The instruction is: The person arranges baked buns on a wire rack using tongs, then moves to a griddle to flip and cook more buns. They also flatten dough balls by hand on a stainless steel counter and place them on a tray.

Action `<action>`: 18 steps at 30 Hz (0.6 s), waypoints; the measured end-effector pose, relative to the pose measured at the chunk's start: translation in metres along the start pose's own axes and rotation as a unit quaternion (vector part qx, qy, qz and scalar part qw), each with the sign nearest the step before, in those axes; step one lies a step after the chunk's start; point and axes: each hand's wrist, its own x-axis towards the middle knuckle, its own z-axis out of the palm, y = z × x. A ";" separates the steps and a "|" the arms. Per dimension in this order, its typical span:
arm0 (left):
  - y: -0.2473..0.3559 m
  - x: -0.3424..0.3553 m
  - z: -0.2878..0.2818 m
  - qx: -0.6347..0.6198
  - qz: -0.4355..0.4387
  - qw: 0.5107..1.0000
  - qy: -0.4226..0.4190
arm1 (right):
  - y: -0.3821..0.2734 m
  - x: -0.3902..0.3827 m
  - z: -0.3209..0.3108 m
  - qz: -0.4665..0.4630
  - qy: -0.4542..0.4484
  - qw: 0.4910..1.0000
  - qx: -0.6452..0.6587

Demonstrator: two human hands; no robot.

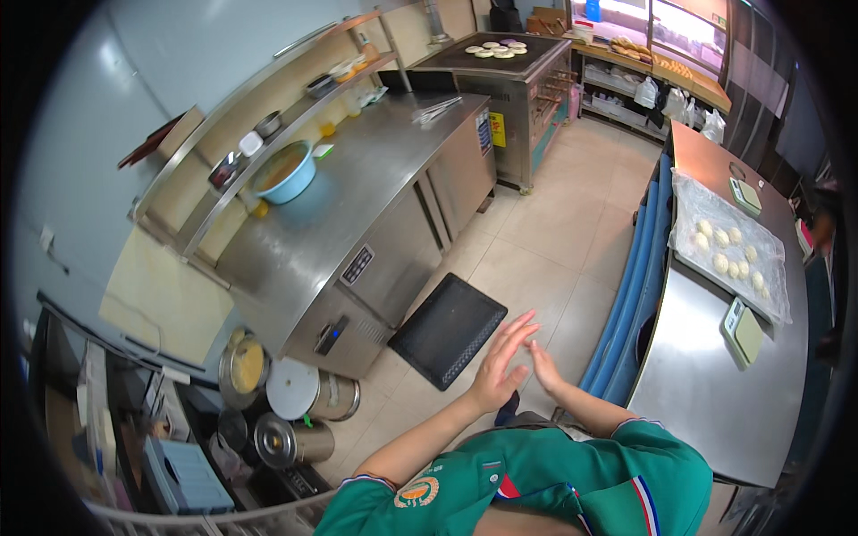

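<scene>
My left hand (500, 362) is raised in mid-air at the lower middle, fingers extended and holding nothing. My right hand (545, 366) is just beside it, fingers pointing up, open and partly behind the left; whether they touch I cannot tell. Beyond them a black rectangular mat (447, 330) lies on the tiled floor. To the right, a steel table (706, 402) bears a plastic-covered tray (760, 299) with several pale dough balls (719, 263) and two pale green scales (742, 344), (746, 196).
A steel counter (375, 170) with a blue basin (295, 183) runs along the left. A griddle (447, 58) with flatbreads stands at the back, beside bread shelves (666, 71). Steel pots (295, 438) stand lower left; blue stools (626, 304) line the right table.
</scene>
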 end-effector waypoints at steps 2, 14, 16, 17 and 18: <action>-0.057 0.036 -0.003 0.186 0.076 0.979 -0.017 | -0.031 0.028 0.030 0.034 -0.069 0.982 0.173; -0.422 0.046 -0.153 0.329 -0.546 0.694 -0.333 | -0.301 0.233 -0.053 -0.358 -0.006 0.680 -0.640; -0.449 0.110 -0.166 0.377 -0.515 0.639 -0.430 | -0.309 0.271 -0.083 -0.315 -0.021 0.674 -0.668; -0.465 0.156 -0.171 0.361 -0.501 0.686 -0.386 | -0.314 0.287 -0.097 -0.285 -0.047 0.670 -0.684; -0.480 0.209 -0.174 0.341 -0.489 0.732 -0.329 | -0.327 0.308 -0.113 -0.229 -0.084 0.656 -0.715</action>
